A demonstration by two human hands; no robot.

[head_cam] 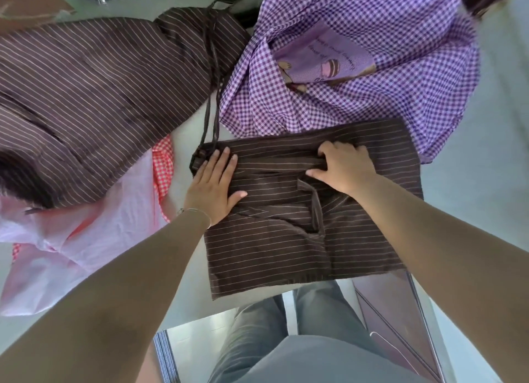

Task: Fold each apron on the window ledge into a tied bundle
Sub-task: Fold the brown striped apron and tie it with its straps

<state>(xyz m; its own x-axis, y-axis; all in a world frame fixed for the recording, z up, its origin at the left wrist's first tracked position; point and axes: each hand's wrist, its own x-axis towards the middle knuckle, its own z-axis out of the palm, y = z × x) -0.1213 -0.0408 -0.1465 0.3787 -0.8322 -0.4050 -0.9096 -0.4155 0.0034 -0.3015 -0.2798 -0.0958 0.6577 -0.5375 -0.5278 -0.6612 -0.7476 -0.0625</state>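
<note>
A dark brown striped apron [274,245] lies folded into a rough rectangle on the pale ledge [469,187], its near edge hanging over the ledge's front. My left hand [213,186] presses flat on its left part with straight fingers. My right hand [343,166] grips the apron's brown strap near the far edge, fingers curled over it. Two thin brown ties [210,116] run away from the apron's far left corner toward the back.
A second brown striped apron [94,93] is spread at the left. A purple gingham apron [357,53] with a printed pocket lies at the back right. A pink and red checked apron [94,233] sits at the near left. My legs show below the ledge.
</note>
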